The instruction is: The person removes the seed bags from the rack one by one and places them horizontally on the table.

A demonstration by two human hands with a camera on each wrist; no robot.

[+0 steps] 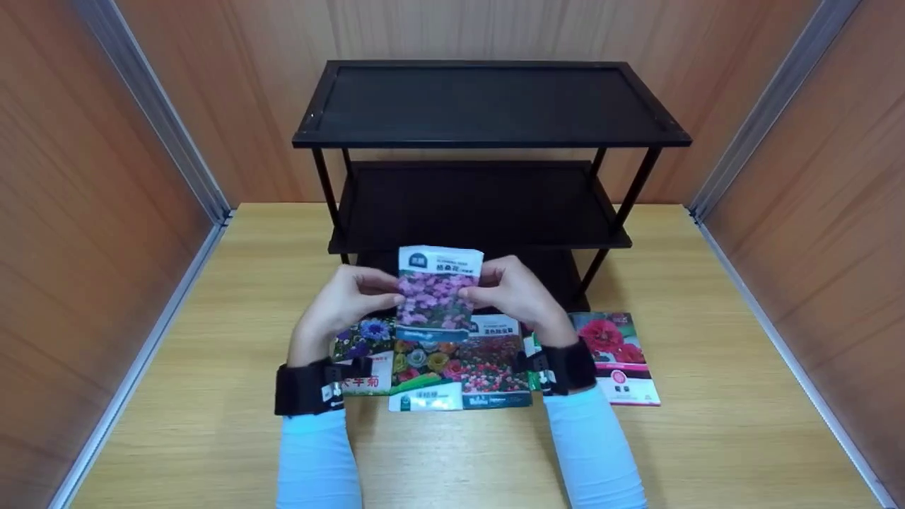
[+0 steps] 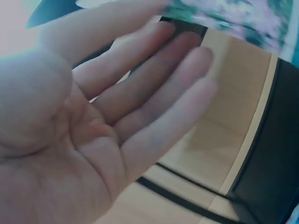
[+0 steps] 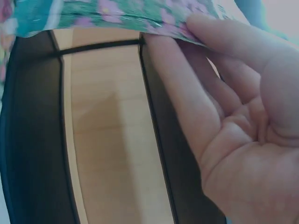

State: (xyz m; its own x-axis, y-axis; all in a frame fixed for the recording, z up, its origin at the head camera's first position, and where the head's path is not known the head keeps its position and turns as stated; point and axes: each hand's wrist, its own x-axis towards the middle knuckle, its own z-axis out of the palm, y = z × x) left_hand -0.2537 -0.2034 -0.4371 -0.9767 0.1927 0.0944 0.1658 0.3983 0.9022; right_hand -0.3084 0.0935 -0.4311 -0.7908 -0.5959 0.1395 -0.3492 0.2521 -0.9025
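A seed packet [image 1: 438, 297] with pink-purple flowers and a white top is held up, face toward me, in front of the rack. My left hand [image 1: 343, 297] pinches its left edge between thumb and fingers. At the right edge my right hand [image 1: 520, 293] pinches it, thumb over the front. In the right wrist view, thumb and forefinger grip the packet [image 3: 135, 16]; the left wrist view shows the left thumb at the packet's edge [image 2: 229, 18]. Below lie a blue-flower packet [image 1: 369, 382], a mixed-colour flower packet [image 1: 425, 367] and a small-red-flower packet [image 1: 495, 360].
A black three-tier rack [image 1: 481, 106] stands at the back of the wooden table [image 1: 452, 459]. A red-flower packet [image 1: 615, 353] lies at the right; a green-edged packet [image 1: 534, 378] is mostly hidden by the right wrist. Wood-grain panels [image 1: 92, 212] wall the sides and back.
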